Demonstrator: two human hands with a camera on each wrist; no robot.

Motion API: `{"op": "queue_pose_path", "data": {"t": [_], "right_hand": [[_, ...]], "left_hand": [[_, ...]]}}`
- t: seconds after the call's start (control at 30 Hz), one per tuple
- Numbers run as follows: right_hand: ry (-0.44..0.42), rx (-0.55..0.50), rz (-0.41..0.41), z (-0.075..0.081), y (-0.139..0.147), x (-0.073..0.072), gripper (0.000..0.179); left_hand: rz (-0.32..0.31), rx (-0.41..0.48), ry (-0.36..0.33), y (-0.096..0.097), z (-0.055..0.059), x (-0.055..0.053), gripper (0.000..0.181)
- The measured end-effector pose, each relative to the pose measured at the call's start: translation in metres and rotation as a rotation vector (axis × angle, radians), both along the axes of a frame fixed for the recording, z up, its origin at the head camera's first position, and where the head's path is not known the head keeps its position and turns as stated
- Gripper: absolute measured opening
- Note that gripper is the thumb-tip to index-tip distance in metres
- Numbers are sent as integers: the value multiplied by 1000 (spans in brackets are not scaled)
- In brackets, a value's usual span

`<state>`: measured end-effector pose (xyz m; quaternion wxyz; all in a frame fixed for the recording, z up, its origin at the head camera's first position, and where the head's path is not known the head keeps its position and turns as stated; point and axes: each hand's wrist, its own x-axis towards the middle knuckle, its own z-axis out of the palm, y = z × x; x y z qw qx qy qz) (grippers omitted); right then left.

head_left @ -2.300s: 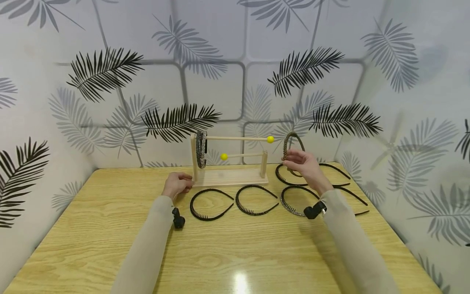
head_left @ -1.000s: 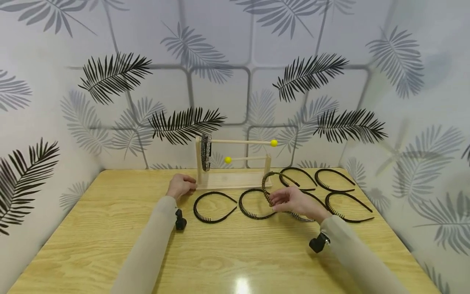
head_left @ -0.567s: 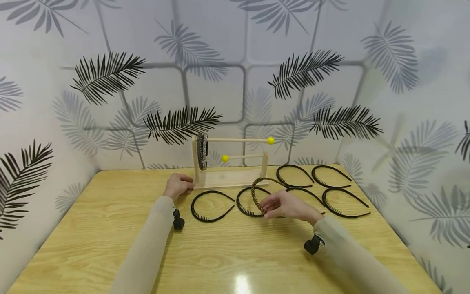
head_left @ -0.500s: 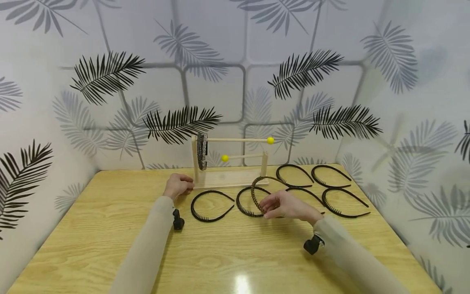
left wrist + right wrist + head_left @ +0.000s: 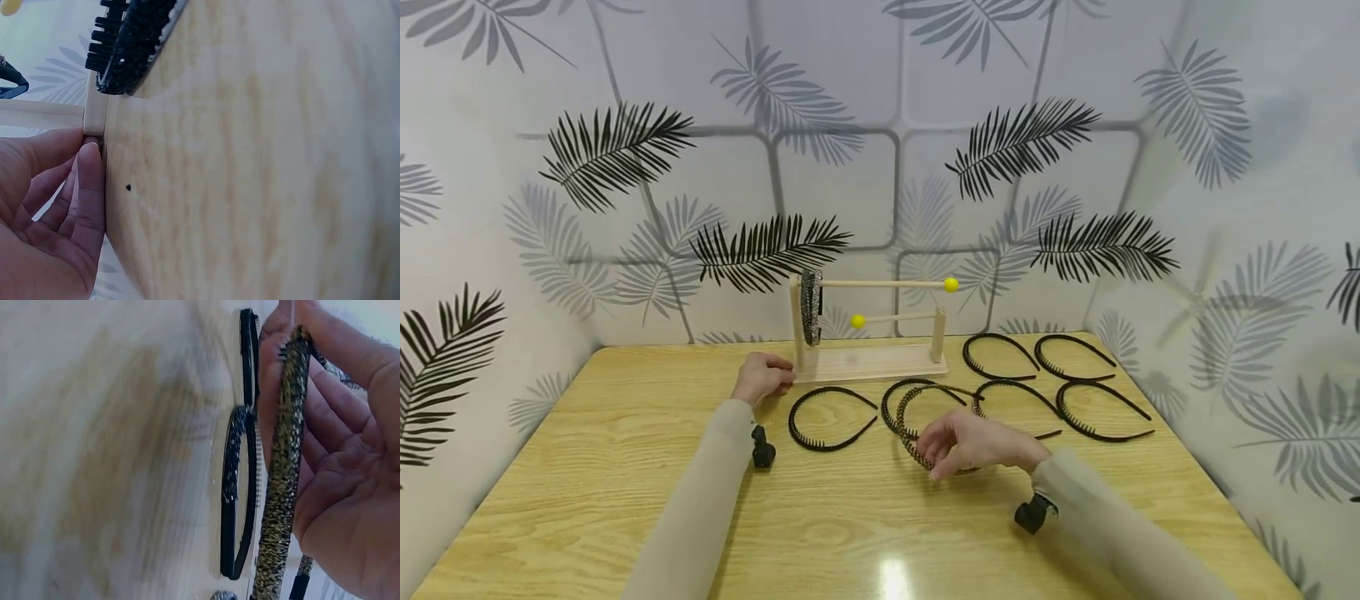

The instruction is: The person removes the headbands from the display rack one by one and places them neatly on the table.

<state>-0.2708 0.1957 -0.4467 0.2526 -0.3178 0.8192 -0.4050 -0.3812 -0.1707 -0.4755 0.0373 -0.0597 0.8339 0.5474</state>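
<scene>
My right hand [image 5: 973, 442] pinches a gold-and-black glittery toothed headband [image 5: 902, 423] between thumb and fingers, low over the table and overlapping a black headband [image 5: 887, 417] lying there. In the right wrist view the glittery band [image 5: 284, 456] runs across in front of the palm. My left hand [image 5: 760, 379] grips the left end of the base of a wooden headband stand [image 5: 865, 367]; the left wrist view shows thumb and fingertips at that end [image 5: 94, 119]. Several headbands [image 5: 811, 308] hang at the left end of the stand's upper rod.
A plain black headband [image 5: 797, 425] lies in front of the stand. Several more dark headbands [image 5: 1067, 408] lie in rows on the right of the wooden table [image 5: 820, 525]. Yellow balls cap the upper rod [image 5: 951, 285] and lower rod [image 5: 858, 321]. A patterned wall rises behind.
My right hand has carried the glittery headband from upright at the back right, leftward and down toward the table's front. My left hand has stayed at the stand's base.
</scene>
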Motion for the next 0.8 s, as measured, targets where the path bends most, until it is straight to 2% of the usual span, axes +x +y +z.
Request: {"op": "queue_pose_path", "data": {"t": [0.17, 0.33, 0.8], "right_hand": [[-49, 39, 60, -2, -4, 8, 29], [-87, 73, 83, -3, -3, 14, 27], [-117, 150, 199, -5, 1, 23, 26]], "left_hand": [[9, -5, -5, 0, 0, 0, 34], [12, -11, -8, 0, 0, 0, 34], [21, 10, -10, 2, 1, 0, 33]]}}
